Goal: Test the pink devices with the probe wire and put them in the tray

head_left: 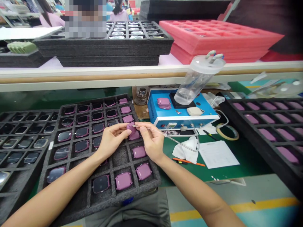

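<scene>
My left hand is closed on a small purple watch case, pinched between thumb and fingers. My right hand grips the end of a thin clear tube, whose tip is at the upper edge of that case; whether they touch is too small to tell. Both hands are over a black foam tray with square compartments. Several hold purple cases like this purple case, back side up. Others hold dark-screened watches such as this watch. My left forearm covers part of the tray.
The tube leads to a blue machine bearing a clear cylinder and stacked purple cases. Foam trays flank the work on the left and right. White paper, tape and wipes lie right. A shelf edge runs behind.
</scene>
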`<state>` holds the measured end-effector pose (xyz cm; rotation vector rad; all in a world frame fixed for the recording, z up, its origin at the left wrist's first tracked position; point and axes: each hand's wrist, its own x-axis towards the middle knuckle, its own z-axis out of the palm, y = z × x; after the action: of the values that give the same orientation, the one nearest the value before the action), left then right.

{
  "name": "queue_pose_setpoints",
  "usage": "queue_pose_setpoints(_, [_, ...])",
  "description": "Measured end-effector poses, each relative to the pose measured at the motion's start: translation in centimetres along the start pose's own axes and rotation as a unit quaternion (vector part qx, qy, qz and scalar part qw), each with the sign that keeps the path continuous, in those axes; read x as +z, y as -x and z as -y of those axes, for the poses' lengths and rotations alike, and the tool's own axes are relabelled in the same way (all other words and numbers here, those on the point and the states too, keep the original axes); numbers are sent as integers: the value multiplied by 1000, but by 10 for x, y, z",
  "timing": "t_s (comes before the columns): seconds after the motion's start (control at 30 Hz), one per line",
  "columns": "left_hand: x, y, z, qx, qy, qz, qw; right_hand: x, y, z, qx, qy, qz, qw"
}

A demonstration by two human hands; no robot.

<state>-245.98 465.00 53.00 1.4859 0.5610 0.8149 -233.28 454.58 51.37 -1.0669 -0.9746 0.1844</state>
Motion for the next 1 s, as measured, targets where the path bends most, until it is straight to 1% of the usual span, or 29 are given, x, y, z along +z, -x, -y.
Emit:
queue_pose_setpoints(0.3, [0, -1, -1, 0, 1, -4, 1000, 0, 0, -2, -1, -5, 4, 1000])
queue_pose_setpoints(0.67, [0, -1, -1, 2, -4, 6, 1000, 1, 0, -2, 1, -3, -1, 1000])
queue_pose_setpoints(1.0, [0, 0, -1, 1, 5, 5, 1000, 1, 0, -1, 3, -10, 1, 1000])
